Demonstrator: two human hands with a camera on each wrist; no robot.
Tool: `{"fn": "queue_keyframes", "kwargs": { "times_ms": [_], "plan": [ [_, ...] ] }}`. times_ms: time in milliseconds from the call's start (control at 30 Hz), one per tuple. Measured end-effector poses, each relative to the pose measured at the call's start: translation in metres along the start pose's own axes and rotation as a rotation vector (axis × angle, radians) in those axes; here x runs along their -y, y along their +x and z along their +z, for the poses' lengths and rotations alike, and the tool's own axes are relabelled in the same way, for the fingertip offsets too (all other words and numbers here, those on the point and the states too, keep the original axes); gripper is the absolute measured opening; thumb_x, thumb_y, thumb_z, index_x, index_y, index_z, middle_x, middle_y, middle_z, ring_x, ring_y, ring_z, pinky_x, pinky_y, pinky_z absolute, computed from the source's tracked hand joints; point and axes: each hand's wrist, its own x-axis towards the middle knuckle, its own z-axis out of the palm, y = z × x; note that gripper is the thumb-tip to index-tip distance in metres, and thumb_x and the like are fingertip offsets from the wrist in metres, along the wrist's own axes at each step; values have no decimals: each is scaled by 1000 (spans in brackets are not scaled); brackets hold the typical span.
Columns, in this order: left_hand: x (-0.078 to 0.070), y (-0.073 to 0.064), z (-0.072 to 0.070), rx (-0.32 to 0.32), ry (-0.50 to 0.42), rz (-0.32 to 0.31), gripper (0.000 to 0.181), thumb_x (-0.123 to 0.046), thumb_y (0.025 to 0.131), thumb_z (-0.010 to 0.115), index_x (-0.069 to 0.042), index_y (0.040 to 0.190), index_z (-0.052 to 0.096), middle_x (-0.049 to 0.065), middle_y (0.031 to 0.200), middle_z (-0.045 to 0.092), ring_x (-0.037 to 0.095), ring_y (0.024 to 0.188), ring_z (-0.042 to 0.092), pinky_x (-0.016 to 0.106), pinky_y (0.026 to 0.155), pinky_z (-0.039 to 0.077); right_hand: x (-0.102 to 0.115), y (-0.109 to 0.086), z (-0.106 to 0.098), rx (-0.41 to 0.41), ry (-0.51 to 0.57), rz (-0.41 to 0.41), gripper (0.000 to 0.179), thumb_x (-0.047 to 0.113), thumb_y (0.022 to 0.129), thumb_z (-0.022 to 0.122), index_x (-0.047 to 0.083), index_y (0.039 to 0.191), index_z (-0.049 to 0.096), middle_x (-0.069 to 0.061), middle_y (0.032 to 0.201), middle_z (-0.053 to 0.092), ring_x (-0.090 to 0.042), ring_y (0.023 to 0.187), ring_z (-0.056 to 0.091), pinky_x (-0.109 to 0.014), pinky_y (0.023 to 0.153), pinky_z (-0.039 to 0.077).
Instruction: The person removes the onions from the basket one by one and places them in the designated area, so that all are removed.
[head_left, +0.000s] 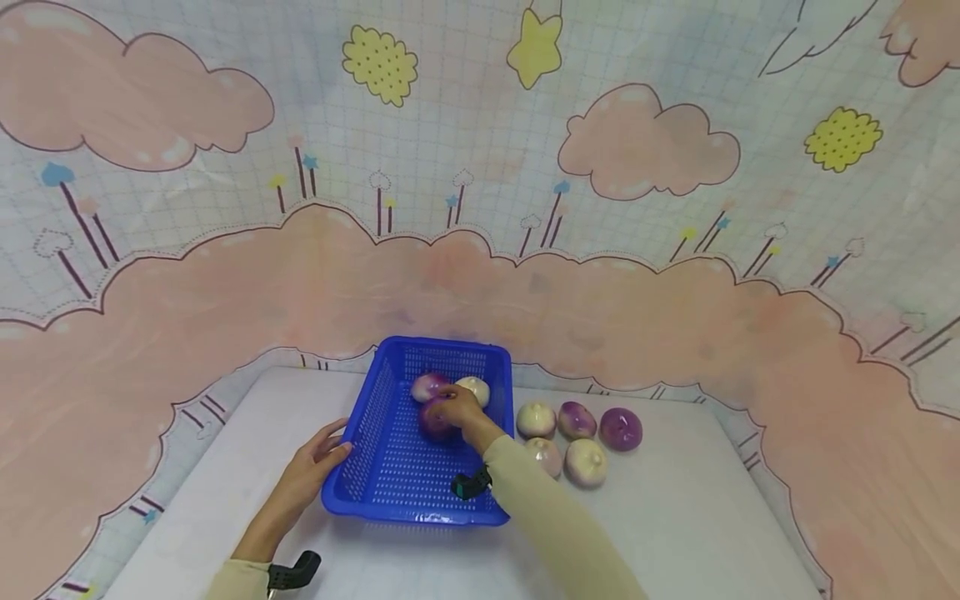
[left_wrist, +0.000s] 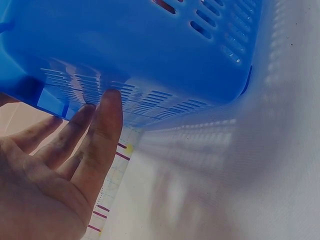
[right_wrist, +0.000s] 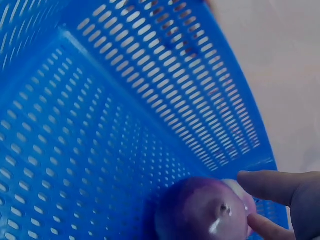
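Note:
A blue plastic basket with slotted walls stands on the white table. My left hand is at its left side; in the left wrist view its straight fingers lie against the outer wall. Inside the basket, my right hand is over a deep purple turnip. The right wrist view shows this purple turnip on the basket floor, with extended fingers spread at its side. Behind it lie a purple-and-white turnip and a white turnip, partly hidden by the hand.
Several more turnips sit on the table right of the basket, among them a white turnip and a purple turnip. A patterned cloth hangs behind the table. Both wrists wear black camera mounts.

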Motion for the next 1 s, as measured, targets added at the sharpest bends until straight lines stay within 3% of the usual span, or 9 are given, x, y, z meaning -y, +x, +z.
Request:
{"fn": "queue_keyframes", "kwargs": {
  "times_ms": [267, 533, 800, 1000],
  "plan": [
    [0, 1, 1, 4, -5, 12, 66, -40, 101, 52, -13, 155, 25, 28, 154, 35, 48, 139, 40, 61, 110, 38, -1, -3, 1, 71, -78, 94, 59, -1, 72, 72, 7, 129, 59, -19, 126, 56, -39, 103, 63, -58, 73, 58],
    [0, 0, 0, 1, -7, 14, 66, -40, 101, 52, -13, 155, 25, 28, 154, 35, 48, 139, 40, 60, 111, 38, -2, -3, 4, 119, -58, 92, 50, -3, 75, 72, 5, 123, 60, -20, 119, 57, -39, 99, 65, -54, 69, 60],
    [2, -1, 1, -8, 12, 6, 66, -40, 101, 52, -13, 155, 26, 28, 154, 35, 48, 139, 39, 61, 110, 37, 1, -5, 3, 112, -3, 78, 54, -1, 74, 73, 5, 126, 59, -21, 126, 55, -39, 99, 65, -52, 67, 60],
    [2, -1, 1, -13, 18, 11, 66, -41, 101, 52, -13, 155, 26, 28, 154, 35, 48, 139, 39, 61, 109, 38, 7, -11, -4, 151, 79, 51, 55, -1, 75, 73, 4, 128, 59, -21, 129, 53, -39, 103, 63, -55, 72, 60]
  ]
}}
